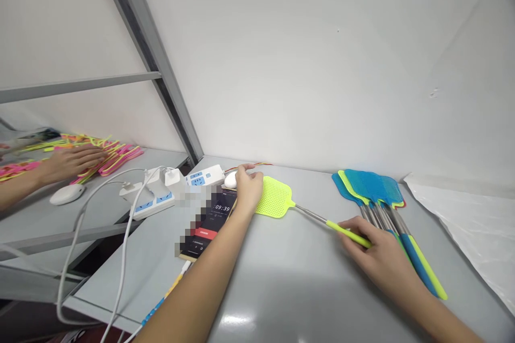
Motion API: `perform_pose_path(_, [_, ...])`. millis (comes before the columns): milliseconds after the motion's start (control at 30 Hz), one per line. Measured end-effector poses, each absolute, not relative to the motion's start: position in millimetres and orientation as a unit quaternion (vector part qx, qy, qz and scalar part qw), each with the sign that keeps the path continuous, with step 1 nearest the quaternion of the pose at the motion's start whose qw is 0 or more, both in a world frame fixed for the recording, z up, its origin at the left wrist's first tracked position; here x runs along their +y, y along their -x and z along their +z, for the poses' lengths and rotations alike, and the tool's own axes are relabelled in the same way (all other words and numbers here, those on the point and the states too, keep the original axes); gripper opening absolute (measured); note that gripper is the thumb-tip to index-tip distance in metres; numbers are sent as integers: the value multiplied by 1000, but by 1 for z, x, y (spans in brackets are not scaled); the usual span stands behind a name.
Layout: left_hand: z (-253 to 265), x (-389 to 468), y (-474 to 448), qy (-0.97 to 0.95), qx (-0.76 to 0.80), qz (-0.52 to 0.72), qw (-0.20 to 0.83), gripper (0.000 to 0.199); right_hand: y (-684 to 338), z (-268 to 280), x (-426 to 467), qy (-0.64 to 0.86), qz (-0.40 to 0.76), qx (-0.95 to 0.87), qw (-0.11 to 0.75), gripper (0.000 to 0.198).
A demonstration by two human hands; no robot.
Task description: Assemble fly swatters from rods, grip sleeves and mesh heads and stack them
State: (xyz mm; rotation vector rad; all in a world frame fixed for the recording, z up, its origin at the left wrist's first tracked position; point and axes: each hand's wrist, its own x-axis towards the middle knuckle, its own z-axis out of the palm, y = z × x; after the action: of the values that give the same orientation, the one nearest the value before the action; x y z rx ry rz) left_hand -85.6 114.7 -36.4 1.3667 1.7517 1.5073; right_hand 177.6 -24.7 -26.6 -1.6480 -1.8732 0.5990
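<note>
A yellow-green fly swatter (276, 198) lies slanted across the grey table, with its perforated head to the left and a thin metal shaft. My right hand (374, 246) is closed around its yellow-green grip. Close to the swatter's head, my left hand (250, 188) rests beside a white rounded object (230, 179) that looks like a computer mouse. Its thumb and fingers are apart, though some fingertips are hidden. To the right is a pile of fly swatters (372, 187), mostly with blue heads, their blue and yellow-green handles pointing toward me.
A phone (209, 222) showing a timer lies left of my forearm. Behind it are power strips (155, 203) with white cables. A white sheet (462, 225) covers the right side. On the neighbouring table, another person's hand (74, 163) touches pink and yellow strips (120, 158).
</note>
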Motion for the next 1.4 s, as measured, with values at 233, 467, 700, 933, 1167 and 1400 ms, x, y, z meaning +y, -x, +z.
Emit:
perform_pose_path(233, [-26,102,76,-585,570,495,296,17,-189,-16,-20,613,186,-715,281,20])
perform_pose_path(467, [-28,100,74,-607,570,484,269,25,-192,-7,-22,605,179,-711,310,22])
perform_pose_path(700, [-33,99,70,-619,568,484,246,19,-196,-12,-21,585,149,-732,317,22])
perform_pose_path(933, [-31,93,67,-625,571,480,231,18,-199,-10,-21,570,150,-756,285,22])
perform_pose_path(1167, [-28,89,68,-627,568,481,230,16,-204,-19,-21,536,100,-787,289,19])
perform_pose_path(1400, [-17,85,64,-624,524,505,284,20,-204,-6,-19,606,120,-738,271,29])
